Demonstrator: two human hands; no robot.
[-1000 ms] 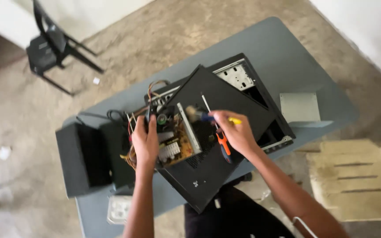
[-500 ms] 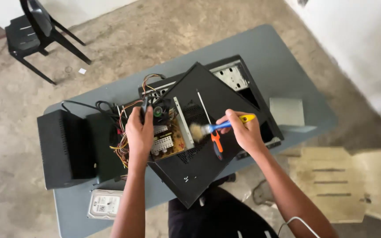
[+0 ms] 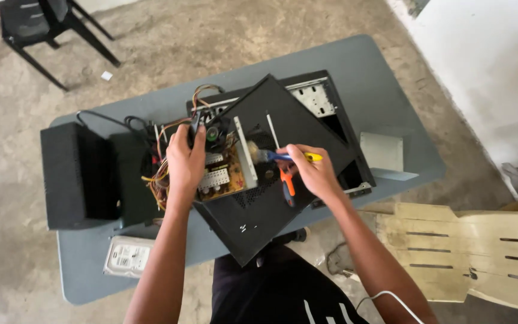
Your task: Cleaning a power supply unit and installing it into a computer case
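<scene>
Left hand (image 3: 185,161): fingers curled, gripping opened power supply (image 3: 220,168) mid-table (image 3: 343,66), atop black panel (image 3: 283,129). Right hand (image 3: 314,174): closed around small brush (image 3: 283,156), bristles at circuit board (image 3: 226,180).

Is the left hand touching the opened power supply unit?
Touching. The head view shows the left hand lying on the power supply unit, fingers wrapped over its wired edge.

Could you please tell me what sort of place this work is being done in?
Probably a bare, makeshift repair room, not a fitted workshop: a rough concrete floor, a grey folding table bearing an opened computer case and a loose hard drive, and a plastic chair.
</scene>
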